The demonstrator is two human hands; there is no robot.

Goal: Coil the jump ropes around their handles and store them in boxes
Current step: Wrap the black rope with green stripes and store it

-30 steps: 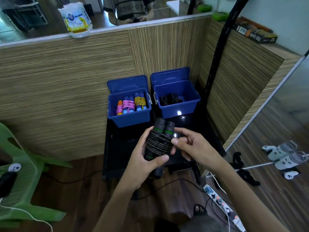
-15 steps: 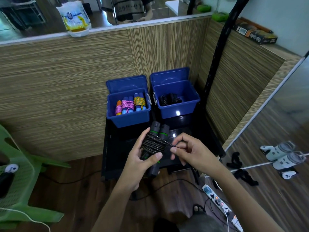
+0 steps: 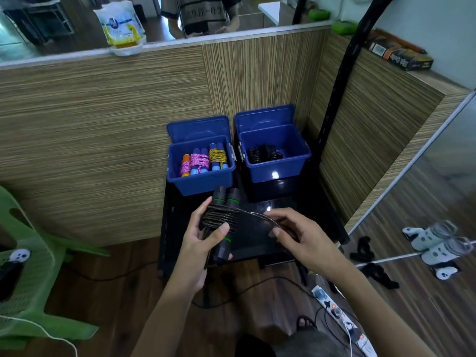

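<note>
The left hand (image 3: pixel 203 240) gripped a pair of black handles (image 3: pixel 225 210), thumb across the front and fingers curled behind, holding them upright side by side above the glossy black worktop (image 3: pixel 280 251). The handles were round, matte and rubbery-looking, each with a thin green ring near the top. A thin, shiny black rope (image 3: pixel 219 219) was wound in tight, even turns around their middle, and its free end arched to the right into the right hand (image 3: pixel 301 240), which pinched it between thumb and curled fingers.

At the back of the worktop stood two smooth blue plastic boxes with their hinged lids tipped open against the striped wood-grain wall (image 3: pixel 103 140). The left box (image 3: pixel 201 176) held coiled ropes of braided cord, pink and yellow-orange, on blue and orange handles. The right box (image 3: pixel 275 166) held a dark bundle of black rope, its details hard to make out.

A perforated green plastic chair (image 3: pixel 31 274) was cut off at the left edge. On the ledge sat a white and yellow packet (image 3: pixel 121 24) and a dark carton (image 3: pixel 399 54); the print on both was too blurred to read. A white power strip (image 3: pixel 337 315) lay on the wooden floor.
</note>
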